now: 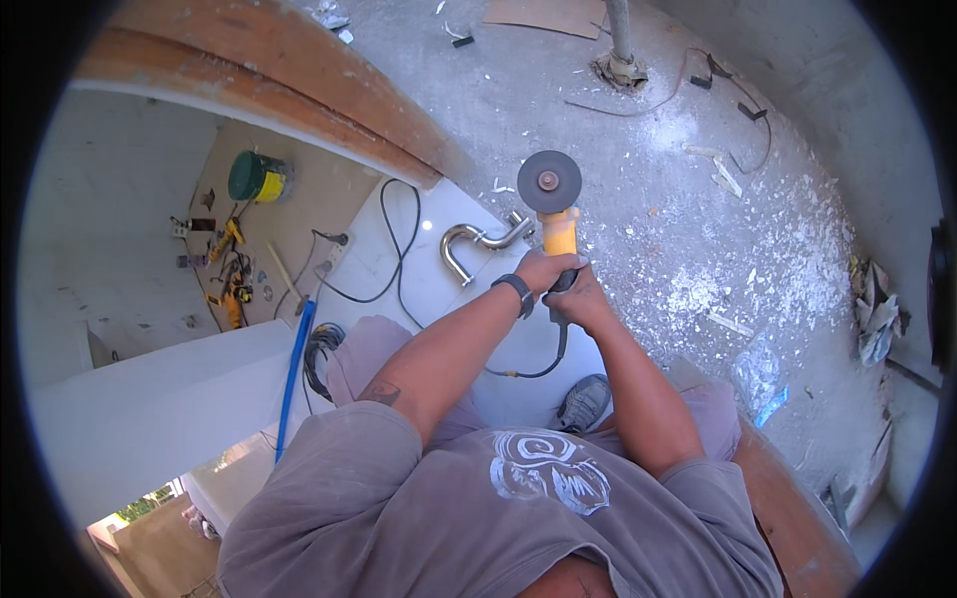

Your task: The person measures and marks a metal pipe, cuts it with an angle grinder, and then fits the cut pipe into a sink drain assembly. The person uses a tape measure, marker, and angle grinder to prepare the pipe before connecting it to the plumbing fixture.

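An angle grinder (560, 237) with a yellow body is held out in front of me, its dark round disc (560, 164) at the far end. My left hand (543, 269), with a dark band on the wrist, is closed round the rear of the body. Just behind it, my right hand (588, 299) wraps the black handle end. The black power cord (543, 374) drops from the grinder and curves left. Close by on the left, a shiny curved metal drain pipe (461, 239) lies on white tile (478, 339), apart from both hands.
White chips and dust (698, 289) litter the concrete floor on the right. A metal post (619, 35) rises ahead. Wooden frame boards (289, 90) cross the upper left; beyond them are a green bucket (249, 177) and several yellow tools (231, 239). A blue bar (296, 374) and coiled cable (317, 359) lie left.
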{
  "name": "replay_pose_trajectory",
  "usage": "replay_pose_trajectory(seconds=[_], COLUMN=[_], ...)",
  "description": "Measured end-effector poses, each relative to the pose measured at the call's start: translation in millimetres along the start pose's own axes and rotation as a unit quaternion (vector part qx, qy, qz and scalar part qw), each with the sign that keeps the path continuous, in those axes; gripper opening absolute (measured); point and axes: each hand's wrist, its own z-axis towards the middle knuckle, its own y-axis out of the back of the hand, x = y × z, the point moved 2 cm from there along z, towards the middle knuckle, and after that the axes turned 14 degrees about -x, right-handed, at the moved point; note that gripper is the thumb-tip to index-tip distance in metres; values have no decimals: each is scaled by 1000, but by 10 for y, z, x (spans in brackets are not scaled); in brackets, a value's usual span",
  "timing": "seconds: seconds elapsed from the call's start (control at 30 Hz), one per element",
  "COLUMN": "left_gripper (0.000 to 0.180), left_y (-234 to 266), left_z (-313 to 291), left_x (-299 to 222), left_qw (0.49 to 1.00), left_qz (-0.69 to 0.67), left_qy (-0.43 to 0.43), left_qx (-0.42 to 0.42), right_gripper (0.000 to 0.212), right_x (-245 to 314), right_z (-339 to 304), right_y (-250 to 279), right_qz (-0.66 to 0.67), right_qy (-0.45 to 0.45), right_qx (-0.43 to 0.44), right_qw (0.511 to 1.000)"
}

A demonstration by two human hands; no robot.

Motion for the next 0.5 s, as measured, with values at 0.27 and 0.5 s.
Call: replay_pose_trajectory(seconds=[0.27,0.5], left_gripper=[66,52], left_y=[-135,1135], left_z=[101,677], left_x=[266,175], left_qw=[976,699], left_qz=[184,652], left_qy=[-101,-248], left_qx=[49,-161], right_gripper=[51,48], right_x=[-367,-695], right_z=[53,184], right_y=[-7,181], right_qz=[-79,-68], right_qy=[-6,-101], right_qx=[-172,-159], right_qw=[982,980])
